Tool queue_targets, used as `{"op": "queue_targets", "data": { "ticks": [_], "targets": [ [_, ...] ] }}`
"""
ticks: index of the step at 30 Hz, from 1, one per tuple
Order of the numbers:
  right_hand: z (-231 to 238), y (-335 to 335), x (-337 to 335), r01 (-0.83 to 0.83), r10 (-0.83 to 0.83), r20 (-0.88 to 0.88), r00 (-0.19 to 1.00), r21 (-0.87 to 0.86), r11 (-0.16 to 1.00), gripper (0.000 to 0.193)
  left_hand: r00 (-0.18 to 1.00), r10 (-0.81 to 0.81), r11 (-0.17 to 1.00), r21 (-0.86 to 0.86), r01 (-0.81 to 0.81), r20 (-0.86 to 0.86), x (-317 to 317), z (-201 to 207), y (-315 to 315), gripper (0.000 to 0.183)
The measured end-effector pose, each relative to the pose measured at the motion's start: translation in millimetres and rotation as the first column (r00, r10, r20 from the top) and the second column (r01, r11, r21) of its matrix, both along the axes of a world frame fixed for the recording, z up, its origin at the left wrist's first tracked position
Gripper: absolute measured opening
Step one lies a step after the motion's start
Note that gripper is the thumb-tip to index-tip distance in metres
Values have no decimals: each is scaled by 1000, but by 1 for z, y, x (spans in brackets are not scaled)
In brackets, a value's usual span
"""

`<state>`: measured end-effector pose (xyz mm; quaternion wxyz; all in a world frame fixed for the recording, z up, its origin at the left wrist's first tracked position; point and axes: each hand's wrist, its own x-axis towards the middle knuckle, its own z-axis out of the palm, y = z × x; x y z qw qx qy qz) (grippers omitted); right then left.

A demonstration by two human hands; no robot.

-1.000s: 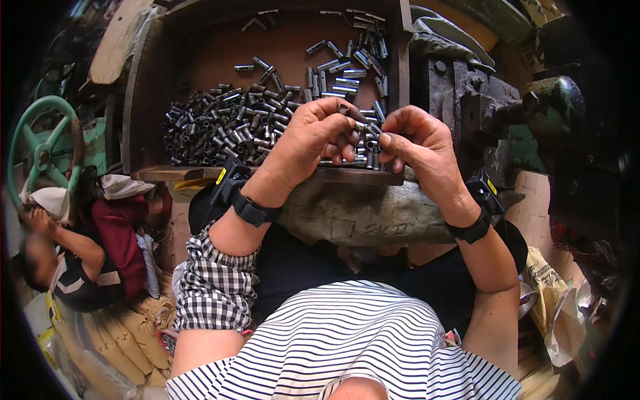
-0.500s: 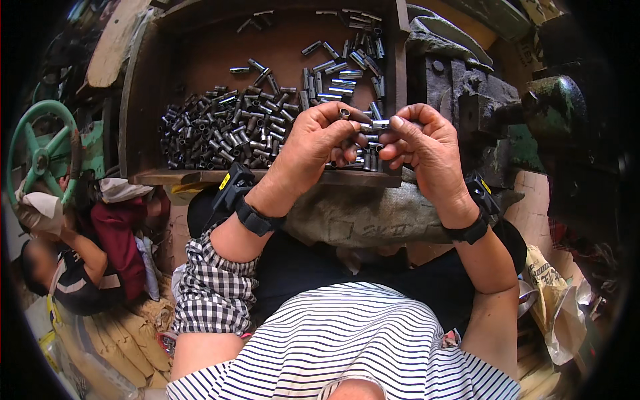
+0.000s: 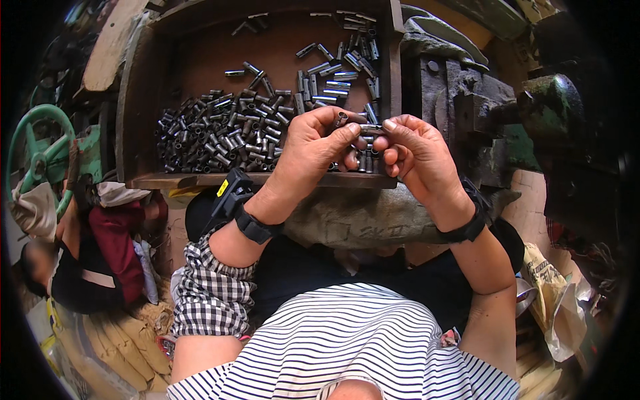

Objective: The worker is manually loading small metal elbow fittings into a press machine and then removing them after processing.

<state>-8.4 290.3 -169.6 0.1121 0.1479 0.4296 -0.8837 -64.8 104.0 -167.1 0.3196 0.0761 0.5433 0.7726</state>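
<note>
Above the near right part of a wooden tray [image 3: 293, 180], my two hands meet over a short metal tube [image 3: 371, 129]. My left hand [image 3: 313, 145] pinches one end between thumb and fingers. A second dark tube [image 3: 342, 118], its open end showing, sits at the index finger of this hand. The thumb and index finger of my right hand [image 3: 421, 150] close on the other end of the tube, with the remaining fingers curled below. How deep each grip goes is hidden by the fingers. A heap of dark tubes [image 3: 223, 130] lies to the left, and shinier tubes [image 3: 341, 85] lie beyond my hands.
Right of the tray stands a dark, greasy machine [image 3: 460, 107] with a rounded green part [image 3: 557, 100]. A grey sack [image 3: 360, 220] hangs between my knees and the tray. At far left, a person [image 3: 87, 280] is beside a green handwheel [image 3: 41, 157].
Both hands have shifted slightly left in the view, along with the tray. My right fingers have shifted along the tube, which now looks darker. The person at left has lowered an arm.
</note>
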Motion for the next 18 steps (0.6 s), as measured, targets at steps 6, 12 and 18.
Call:
{"op": "queue_targets", "data": {
  "ticks": [6, 12, 18],
  "targets": [
    [3, 4, 1, -24, 26, 24, 999, -96, 995, 12, 976, -28, 989, -150, -5, -218, 4, 8, 1, 20],
    [2, 6, 0, -42, 51, 63, 997, -139, 989, 10, 974, -61, 983, -182, 21, -220, 6, 9, 0, 20],
    [0, 13, -3, -72, 78, 23, 997, -204, 976, 9, 835, -129, 958, -285, -34, -535, 7, 12, 4, 19]
  ]
}}
